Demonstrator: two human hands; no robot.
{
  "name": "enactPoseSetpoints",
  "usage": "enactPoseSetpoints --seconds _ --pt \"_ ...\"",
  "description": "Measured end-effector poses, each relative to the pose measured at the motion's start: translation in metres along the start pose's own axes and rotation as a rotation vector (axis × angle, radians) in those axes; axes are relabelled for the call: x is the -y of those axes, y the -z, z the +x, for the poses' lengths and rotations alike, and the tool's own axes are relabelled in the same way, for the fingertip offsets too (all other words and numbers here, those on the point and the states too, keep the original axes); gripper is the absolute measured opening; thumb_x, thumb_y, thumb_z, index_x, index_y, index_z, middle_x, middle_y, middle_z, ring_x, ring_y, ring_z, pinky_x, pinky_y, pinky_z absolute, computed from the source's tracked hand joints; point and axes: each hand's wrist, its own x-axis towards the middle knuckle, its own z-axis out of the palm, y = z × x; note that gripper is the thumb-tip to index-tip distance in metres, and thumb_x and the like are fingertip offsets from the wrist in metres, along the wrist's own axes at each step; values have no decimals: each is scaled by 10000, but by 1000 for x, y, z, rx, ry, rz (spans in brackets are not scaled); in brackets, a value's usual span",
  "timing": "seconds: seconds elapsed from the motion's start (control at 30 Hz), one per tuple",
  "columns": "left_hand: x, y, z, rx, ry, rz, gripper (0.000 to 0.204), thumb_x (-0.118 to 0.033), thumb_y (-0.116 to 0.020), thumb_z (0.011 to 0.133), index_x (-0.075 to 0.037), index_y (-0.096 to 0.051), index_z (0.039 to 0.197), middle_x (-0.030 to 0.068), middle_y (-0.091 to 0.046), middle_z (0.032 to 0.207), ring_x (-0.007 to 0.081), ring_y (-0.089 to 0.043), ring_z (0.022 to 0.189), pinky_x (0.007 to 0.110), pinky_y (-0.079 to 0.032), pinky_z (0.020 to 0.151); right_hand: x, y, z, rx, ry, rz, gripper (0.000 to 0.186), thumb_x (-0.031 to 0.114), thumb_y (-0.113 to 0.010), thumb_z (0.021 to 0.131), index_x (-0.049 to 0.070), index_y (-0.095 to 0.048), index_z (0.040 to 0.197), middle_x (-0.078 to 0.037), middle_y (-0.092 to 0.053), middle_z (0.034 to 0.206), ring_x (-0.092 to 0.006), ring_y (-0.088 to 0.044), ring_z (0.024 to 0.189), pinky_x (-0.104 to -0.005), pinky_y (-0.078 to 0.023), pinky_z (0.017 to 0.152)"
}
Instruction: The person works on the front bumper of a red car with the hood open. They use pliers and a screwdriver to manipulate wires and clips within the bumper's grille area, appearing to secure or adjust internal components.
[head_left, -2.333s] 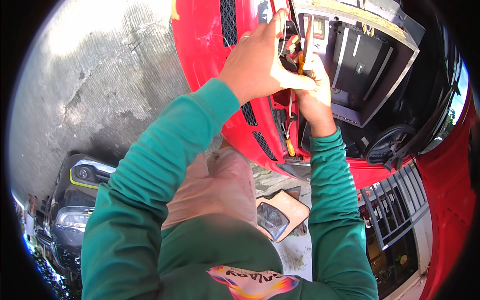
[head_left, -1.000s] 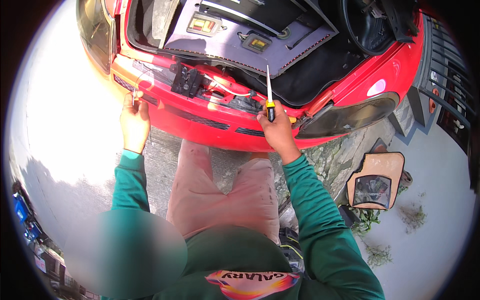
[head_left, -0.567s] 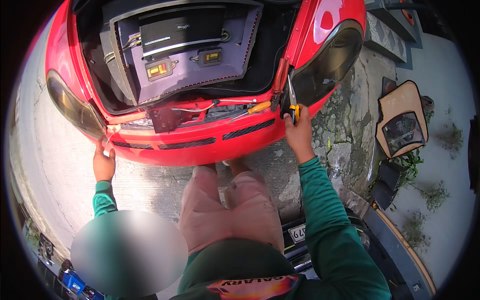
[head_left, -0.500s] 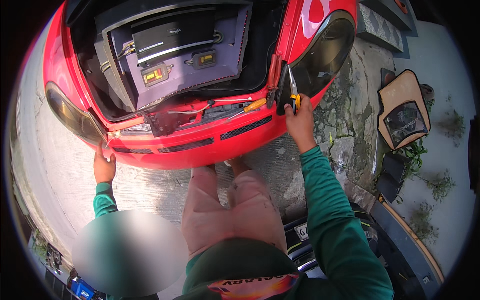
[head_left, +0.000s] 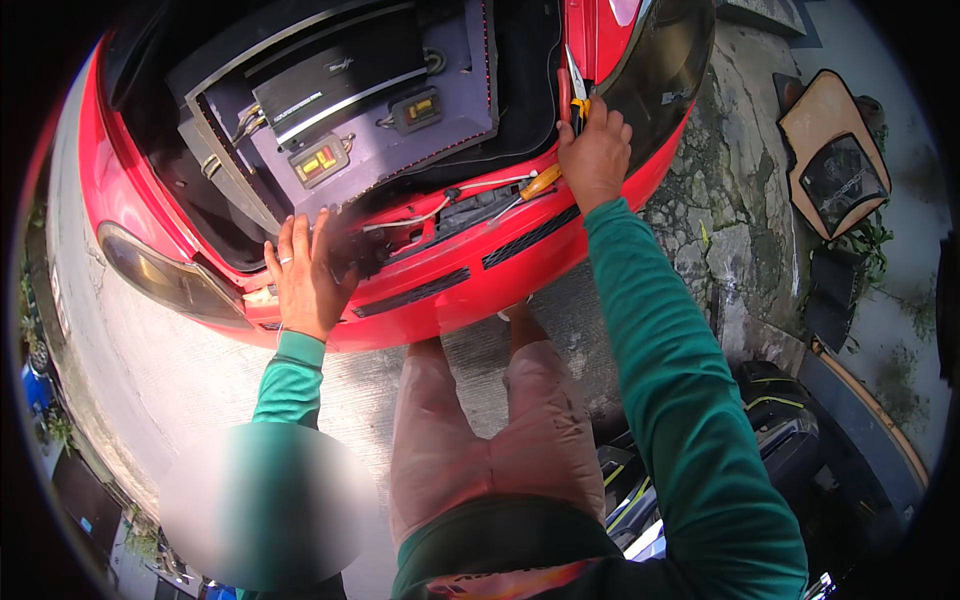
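Observation:
My right hand is closed around the yellow-and-black handles of long-nose pliers, whose jaws point away from me. These pliers are over the red body edge beside the right headlight, alongside red-handled pliers that are partly covered. Just left of that hand, a screwdriver with a yellow-orange handle lies on the front ledge. My left hand, a ring on one finger, is spread at the left part of the ledge. Beside its fingers is a dark bracket-like part, blurred and partly hidden.
A red car stands before me with its front compartment uncovered. Inside, a black amplifier and two fuse holders sit in a purple-lined box. A tan panel lies at the right. Behind me is a dark vehicle.
My left hand has moved right and forward from the left headlight to the ledge, its fingers spread. My right hand has carried the long-nose pliers forward, next to the red-handled ones.

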Motion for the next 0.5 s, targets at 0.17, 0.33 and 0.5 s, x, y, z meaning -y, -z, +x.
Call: enactPoseSetpoints --seconds 0.17,0.33,0.5 --pt "-14 -4 25 208 -108 43 870 -384 -901 783 -132 -561 1543 132 -587 1514 301 -522 1443 630 -256 1276 -4 -8 -2 -82 19 44 622 345 -816 921 98 -587 1444 -164 -582 1250 -394 -587 1191 -523 -530 982" --pt "-28 22 49 393 -50 63 609 -408 -889 794 -172 -678 1314 127 -750 1271 326 -726 1174 565 -545 1001 1 2 -21 -174 12 81 554 291 -802 924 61 -607 1388 -178 -580 1239 -403 -581 1192 -508 -529 995" --pt "7 7 70 550 -155 45 586 -347 -887 756 -201 -700 1293 176 -797 987 386 -778 970 508 -620 820 71 -8 -97 262 -491 758 363 278 -764 961 -12 -692 1168 -171 -769 926 -381 -760 911 -476 -598 847"
